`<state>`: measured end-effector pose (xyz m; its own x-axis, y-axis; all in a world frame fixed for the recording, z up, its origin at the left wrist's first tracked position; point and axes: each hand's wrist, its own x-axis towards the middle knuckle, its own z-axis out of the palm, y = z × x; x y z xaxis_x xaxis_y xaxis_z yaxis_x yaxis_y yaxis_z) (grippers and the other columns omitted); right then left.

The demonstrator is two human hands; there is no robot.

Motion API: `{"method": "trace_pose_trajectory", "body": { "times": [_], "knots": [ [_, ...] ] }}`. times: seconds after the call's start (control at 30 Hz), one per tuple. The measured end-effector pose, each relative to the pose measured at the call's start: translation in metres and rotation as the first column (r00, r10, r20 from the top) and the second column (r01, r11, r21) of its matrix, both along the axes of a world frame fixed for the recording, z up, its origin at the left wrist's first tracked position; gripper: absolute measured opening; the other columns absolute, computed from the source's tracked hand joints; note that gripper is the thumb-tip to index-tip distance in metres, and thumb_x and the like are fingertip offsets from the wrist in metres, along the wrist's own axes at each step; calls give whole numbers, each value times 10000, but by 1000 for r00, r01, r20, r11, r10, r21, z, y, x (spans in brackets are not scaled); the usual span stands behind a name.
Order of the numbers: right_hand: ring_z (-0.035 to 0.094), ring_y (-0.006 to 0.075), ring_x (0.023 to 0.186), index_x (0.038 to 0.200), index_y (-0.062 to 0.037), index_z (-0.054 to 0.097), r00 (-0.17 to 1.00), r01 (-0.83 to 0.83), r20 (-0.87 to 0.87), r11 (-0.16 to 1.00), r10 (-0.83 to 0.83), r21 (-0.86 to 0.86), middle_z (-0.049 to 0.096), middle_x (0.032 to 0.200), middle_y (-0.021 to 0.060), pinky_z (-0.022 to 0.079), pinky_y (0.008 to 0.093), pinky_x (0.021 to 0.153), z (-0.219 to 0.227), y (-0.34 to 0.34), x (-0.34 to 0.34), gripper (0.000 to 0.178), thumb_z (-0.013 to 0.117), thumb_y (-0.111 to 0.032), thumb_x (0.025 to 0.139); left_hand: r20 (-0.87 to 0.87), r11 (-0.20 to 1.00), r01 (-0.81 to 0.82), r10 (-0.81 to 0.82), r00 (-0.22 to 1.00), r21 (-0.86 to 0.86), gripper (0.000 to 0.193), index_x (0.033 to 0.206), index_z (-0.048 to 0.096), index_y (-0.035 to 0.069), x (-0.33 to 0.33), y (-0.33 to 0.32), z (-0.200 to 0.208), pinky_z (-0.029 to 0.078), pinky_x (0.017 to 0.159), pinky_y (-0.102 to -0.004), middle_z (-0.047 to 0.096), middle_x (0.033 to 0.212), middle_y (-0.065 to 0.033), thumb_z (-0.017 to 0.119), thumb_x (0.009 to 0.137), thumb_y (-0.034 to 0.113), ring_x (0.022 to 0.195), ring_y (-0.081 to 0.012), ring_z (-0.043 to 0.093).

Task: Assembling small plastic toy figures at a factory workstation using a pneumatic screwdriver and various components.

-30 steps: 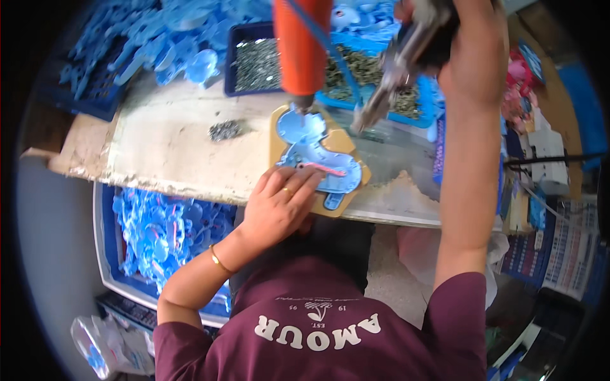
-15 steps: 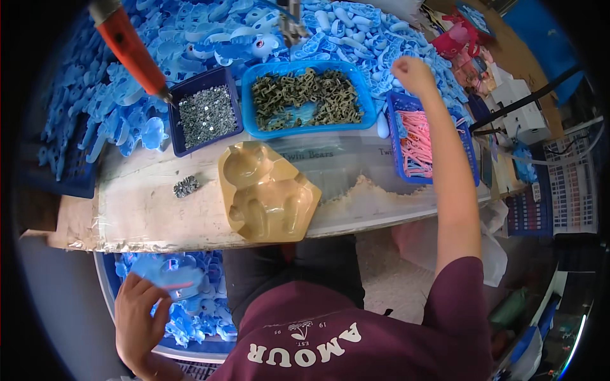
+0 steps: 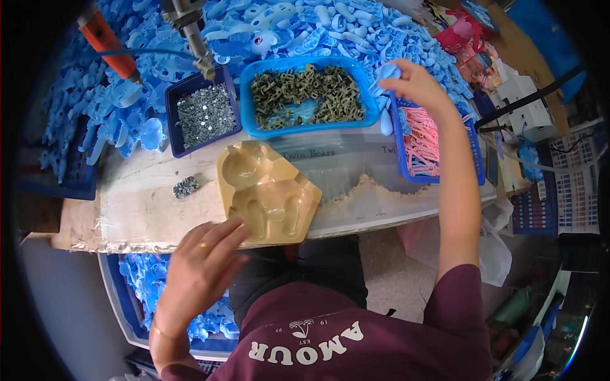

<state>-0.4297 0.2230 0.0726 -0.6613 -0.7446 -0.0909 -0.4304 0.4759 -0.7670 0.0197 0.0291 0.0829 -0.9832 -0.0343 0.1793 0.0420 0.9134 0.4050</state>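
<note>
My right hand [image 3: 418, 87] is closed on a light-blue plastic piece [image 3: 386, 76], held just beyond the basket of pink parts. Fingers stretched, my left hand [image 3: 204, 265] is open and holds nothing I can see. Its fingertips are over the near left edge of a tan moulded tray [image 3: 274, 184] with rounded hollows. A small heap of screws [image 3: 185, 187] lies left of this tray. Below the table edge, a bin of blue plastic parts [image 3: 219, 320] is partly hidden by my left hand and arm.
Behind the tan tray stand a dark-blue basket of screws [image 3: 168, 108] and a light-blue tray of brownish metal parts [image 3: 246, 114]. A blue basket [image 3: 473, 152] holds pink parts. Blue shells [image 3: 279, 25] pile up behind. An orange screwdriver [image 3: 111, 47] and metal tool tip [image 3: 202, 57] hang above.
My left hand has let go of the blue piece over the bin and moved up to the tan tray. My right hand has come back from the pile with a light-blue piece.
</note>
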Motion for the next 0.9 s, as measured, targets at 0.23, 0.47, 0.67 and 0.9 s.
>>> {"method": "trace_pose_trajectory", "body": {
  "times": [0.23, 0.47, 0.67, 0.9],
  "knots": [
    [601, 72, 755, 1315, -79, 591, 640, -478, 590, 857, 492, -195, 618, 904, -9, 506, 240, 640, -11, -16, 162, 302, 609, -175, 1030, -436, 981, 153, -191, 880, -120, 490, 1297, 656, 70, -83, 40, -52, 580, 826, -343, 649, 1313, -99, 749, 819, 117, 1017, -228, 675],
    [668, 140, 770, 1241, -36, 669, 983, -43, 173, 996, 57, -84, 723, 894, 74, 534, 297, 659, -16, -8, 50, 330, 655, -251, 990, -455, 984, 170, -177, 873, -56, 442, 1178, 707, 31, -62, 38, -64, 598, 759, -333, 708, 1142, -106, 824, 752, 23, 942, -245, 714],
    [640, 330, 1066, 1020, -86, 746, 517, 469, -843, 873, -147, 135, 680, 1116, 136, 546, 468, 827, -60, -13, -58, 365, 798, -382, 813, -444, 991, 124, -129, 887, -41, 423, 1154, 723, 46, -42, 38, -63, 591, 744, -334, 717, 1117, -95, 824, 744, 10, 912, -241, 708],
    [690, 334, 885, 964, -60, 694, 553, 428, -753, 897, -356, -109, 714, 948, 155, 535, 431, 799, -62, -14, -76, 355, 787, -368, 813, -336, 994, 67, -92, 937, -84, 384, 1162, 723, 60, -27, 41, -94, 599, 825, -351, 718, 1169, -75, 802, 787, 55, 1068, -272, 704]
  ]
}}
